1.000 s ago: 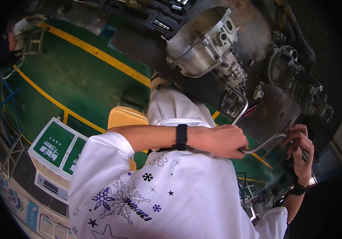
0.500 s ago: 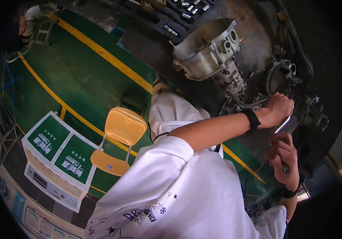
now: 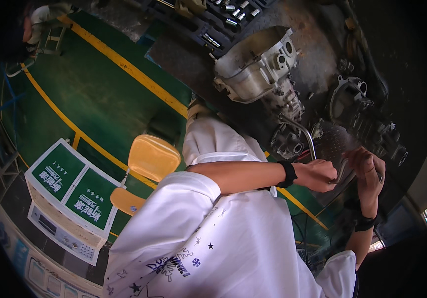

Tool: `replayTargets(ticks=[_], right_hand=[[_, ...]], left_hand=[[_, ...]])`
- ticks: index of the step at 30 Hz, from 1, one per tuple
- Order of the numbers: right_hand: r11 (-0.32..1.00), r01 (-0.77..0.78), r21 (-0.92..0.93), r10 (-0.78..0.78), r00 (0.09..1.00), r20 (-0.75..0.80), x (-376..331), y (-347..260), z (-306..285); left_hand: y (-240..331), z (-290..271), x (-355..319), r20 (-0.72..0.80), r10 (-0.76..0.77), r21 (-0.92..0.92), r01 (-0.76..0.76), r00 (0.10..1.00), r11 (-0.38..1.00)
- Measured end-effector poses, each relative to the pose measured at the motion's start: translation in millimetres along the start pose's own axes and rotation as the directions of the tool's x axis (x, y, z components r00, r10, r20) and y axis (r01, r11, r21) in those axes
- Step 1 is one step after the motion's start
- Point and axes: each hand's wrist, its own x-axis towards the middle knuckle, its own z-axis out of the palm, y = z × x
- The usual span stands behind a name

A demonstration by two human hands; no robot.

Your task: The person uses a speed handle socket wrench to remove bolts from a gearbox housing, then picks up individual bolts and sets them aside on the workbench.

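Note:
Both hands are on a bent metal speed handle (image 3: 307, 134), a crank-shaped wrench. My left hand (image 3: 318, 175) is closed in a fist around its offset middle part. Beyond that fist the rod continues to my right hand (image 3: 370, 171), whose fingers curl round the tool's near end. The far end of the handle reaches a small metal assembly (image 3: 287, 141) on the dark workbench; where it meets the part is too small to make out. Next to it stands a large open bell-shaped gearbox housing (image 3: 250, 74). Another dark metal casing (image 3: 352, 102) lies to the right.
A socket set case (image 3: 208, 25) with several sockets lies at the far edge of view. On the green floor to the left are a yellow chair (image 3: 154, 158) and a white console (image 3: 67, 184) with green panels. A person (image 3: 44, 20) is at the upper left.
My left hand has swung nearer and to the left, turning the crank of the speed handle with it. My right hand has shifted slightly to the right and away from me, keeping its hold.

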Motion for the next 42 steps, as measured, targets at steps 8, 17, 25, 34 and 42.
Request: replayTargets(ticks=[8,17,25,34,42], right_hand=[[0.955,0.047,0.294,0.039,0.959,-0.280,-46,49,-19],[0.977,0.184,0.110,-0.144,0.943,-0.299,-61,35,29],[0.978,0.207,-0.024,-0.208,0.959,-0.191,-57,24,33],[0.974,0.224,-0.025,-0.225,0.967,-0.120,-46,17,35],[0.975,0.217,0.036,-0.214,0.974,-0.076,-29,13,32]], left_hand=[[47,-87,-53,0.160,-0.166,0.205,0.132,0.973,0.970],[34,-140,15,-0.362,0.008,0.372,0.136,0.932,0.918],[-5,-90,85,-0.511,0.100,0.355,0.103,0.854,0.929],[-22,-52,103,-0.444,0.077,0.319,0.078,0.893,0.945],[-36,-19,105,-0.365,0.021,0.279,0.087,0.931,0.956]])
